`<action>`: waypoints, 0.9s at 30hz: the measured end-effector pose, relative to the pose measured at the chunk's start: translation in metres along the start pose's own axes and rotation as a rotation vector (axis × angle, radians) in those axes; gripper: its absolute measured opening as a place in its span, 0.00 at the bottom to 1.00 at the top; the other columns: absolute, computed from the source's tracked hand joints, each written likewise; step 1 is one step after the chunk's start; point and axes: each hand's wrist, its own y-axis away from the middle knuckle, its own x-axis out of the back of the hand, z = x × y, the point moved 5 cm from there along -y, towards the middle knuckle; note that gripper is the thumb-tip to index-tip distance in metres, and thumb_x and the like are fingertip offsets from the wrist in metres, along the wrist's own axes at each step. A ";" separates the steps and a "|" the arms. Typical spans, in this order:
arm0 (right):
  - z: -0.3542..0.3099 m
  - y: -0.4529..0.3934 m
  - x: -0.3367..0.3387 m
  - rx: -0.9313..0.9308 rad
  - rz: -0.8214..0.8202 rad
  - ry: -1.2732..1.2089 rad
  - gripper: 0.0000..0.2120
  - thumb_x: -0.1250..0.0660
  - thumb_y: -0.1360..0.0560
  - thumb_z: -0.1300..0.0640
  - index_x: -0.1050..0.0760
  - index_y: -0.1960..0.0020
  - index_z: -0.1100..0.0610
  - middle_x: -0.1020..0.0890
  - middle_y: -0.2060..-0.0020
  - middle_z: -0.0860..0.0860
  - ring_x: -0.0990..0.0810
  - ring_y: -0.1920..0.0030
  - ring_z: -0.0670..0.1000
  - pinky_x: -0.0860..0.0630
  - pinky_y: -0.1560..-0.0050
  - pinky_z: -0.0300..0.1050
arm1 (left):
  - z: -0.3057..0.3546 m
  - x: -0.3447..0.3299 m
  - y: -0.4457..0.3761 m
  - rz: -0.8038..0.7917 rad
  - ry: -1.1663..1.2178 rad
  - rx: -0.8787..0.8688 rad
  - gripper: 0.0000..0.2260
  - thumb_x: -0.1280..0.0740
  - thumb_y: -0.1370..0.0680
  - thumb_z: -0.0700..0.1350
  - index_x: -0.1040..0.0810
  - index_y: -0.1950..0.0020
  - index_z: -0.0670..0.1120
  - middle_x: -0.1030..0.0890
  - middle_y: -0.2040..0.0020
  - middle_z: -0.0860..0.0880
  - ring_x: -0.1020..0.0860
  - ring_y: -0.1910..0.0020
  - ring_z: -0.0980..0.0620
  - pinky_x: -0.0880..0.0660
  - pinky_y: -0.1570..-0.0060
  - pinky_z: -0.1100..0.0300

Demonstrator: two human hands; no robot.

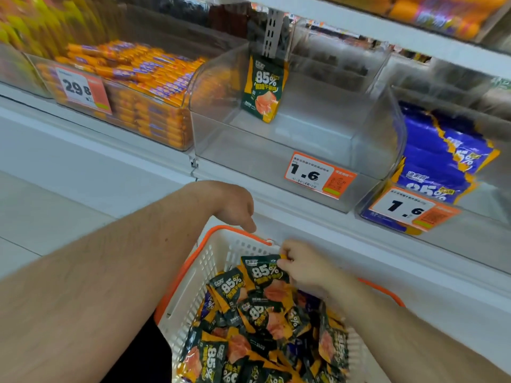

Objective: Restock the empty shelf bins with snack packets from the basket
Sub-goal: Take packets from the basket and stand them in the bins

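Head view: right hand (300, 268) pinches one green snack packet (266, 275) by its top corner above the full basket (221, 252), left hand (235, 205) loosely curled, holding nothing, near the rim; so thin a pinch could drop it short of the nearly empty bin (276, 150).

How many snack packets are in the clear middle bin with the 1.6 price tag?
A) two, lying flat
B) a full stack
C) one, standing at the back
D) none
C: a single green-and-orange packet stands upright at the back of the clear bin, whose floor is otherwise bare.
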 end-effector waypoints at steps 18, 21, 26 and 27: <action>-0.105 0.043 0.125 0.228 0.123 -0.535 0.04 0.33 0.22 0.64 0.20 0.54 0.59 0.20 0.69 0.56 0.26 0.77 0.48 0.31 0.75 0.38 | 0.001 0.066 0.039 0.508 0.974 -0.383 0.10 0.27 0.27 0.34 0.20 0.52 0.47 0.14 0.56 0.51 0.16 0.58 0.56 0.19 0.57 0.61; -0.119 0.042 0.140 0.165 0.094 -0.779 0.03 0.34 0.22 0.63 0.22 0.51 0.62 0.20 0.71 0.54 0.27 0.79 0.46 0.31 0.78 0.36 | -0.009 0.080 0.045 0.820 0.986 -0.283 0.03 0.28 0.25 0.45 0.20 0.53 0.50 0.15 0.60 0.53 0.19 0.63 0.60 0.24 0.62 0.66; -0.137 0.020 0.185 0.033 0.131 -0.995 0.06 0.37 0.20 0.59 0.23 0.53 0.57 0.25 0.78 0.47 0.32 0.81 0.42 0.36 0.79 0.32 | -0.044 0.101 0.053 1.348 0.550 0.027 0.14 0.34 0.24 0.53 0.21 0.44 0.47 0.19 0.50 0.49 0.23 0.48 0.46 0.27 0.47 0.52; -0.139 0.009 0.195 0.022 0.171 -0.992 0.07 0.37 0.20 0.59 0.24 0.56 0.56 0.26 0.78 0.47 0.32 0.81 0.42 0.36 0.79 0.32 | -0.049 0.103 0.050 1.361 0.459 0.095 0.19 0.35 0.25 0.55 0.23 0.40 0.45 0.21 0.44 0.46 0.25 0.42 0.43 0.29 0.43 0.49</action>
